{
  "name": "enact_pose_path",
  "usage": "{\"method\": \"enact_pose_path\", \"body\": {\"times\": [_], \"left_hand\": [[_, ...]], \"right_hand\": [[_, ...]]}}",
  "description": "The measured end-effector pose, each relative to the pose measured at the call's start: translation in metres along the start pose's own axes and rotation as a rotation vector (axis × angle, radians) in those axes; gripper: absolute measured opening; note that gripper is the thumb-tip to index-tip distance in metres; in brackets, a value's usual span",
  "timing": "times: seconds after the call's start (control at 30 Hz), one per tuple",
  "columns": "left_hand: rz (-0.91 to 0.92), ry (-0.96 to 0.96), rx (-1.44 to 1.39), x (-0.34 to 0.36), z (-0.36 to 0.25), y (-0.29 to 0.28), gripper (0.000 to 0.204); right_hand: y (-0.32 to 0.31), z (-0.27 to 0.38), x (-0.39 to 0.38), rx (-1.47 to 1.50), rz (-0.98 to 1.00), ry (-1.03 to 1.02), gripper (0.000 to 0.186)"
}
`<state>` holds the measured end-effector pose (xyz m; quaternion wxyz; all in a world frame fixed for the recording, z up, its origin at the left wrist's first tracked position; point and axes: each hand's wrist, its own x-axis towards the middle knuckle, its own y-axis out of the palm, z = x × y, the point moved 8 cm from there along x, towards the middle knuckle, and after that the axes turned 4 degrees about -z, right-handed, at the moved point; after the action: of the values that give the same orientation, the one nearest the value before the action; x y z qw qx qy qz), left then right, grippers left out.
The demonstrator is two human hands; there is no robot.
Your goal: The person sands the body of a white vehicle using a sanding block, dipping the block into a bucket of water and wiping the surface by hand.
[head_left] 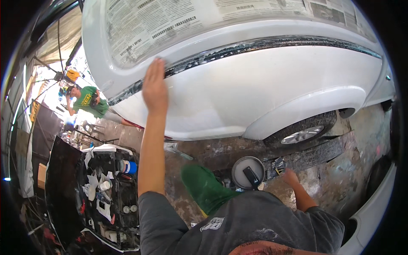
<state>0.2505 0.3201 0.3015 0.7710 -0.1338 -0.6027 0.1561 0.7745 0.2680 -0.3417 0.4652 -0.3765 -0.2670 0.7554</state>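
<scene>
My left hand (155, 85) reaches up with fingers straight and together, slightly blurred, at the dark, white-smudged trim strip (238, 46) along the white car body (221, 93); whether it is pressing is unclear. Above the strip, newspaper (153, 21) covers a window. Down at the right, my right hand (291, 177) hangs beside a small dark object (278, 165) with yellow on it; its finger shape is too small to make out. Near my legs sits a round pan (240, 163) of grey material with a black tool (251, 175) in it.
A person in a green shirt (89, 102) stands at the left. An open engine bay (114, 204) holding rags and containers is at lower left. The car's wheel (301, 134) is low right, beside a long board (335, 151). Another white panel (367, 212) curves at lower right.
</scene>
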Motion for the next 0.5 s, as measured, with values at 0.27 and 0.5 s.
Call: {"method": "enact_pose_path", "body": {"times": [0.27,0.5], "left_hand": [[-0.150,-0.018,-0.100,0.026,-0.071,0.033,0.043],[0.024,0.147,-0.134,0.032,-0.055,0.025,0.035]], "right_hand": [[-0.007,0.035,0.022,0.000,0.049,-0.021,0.051],[-0.032,0.115,0.048,0.135,0.036,-0.178,0.045]]}}
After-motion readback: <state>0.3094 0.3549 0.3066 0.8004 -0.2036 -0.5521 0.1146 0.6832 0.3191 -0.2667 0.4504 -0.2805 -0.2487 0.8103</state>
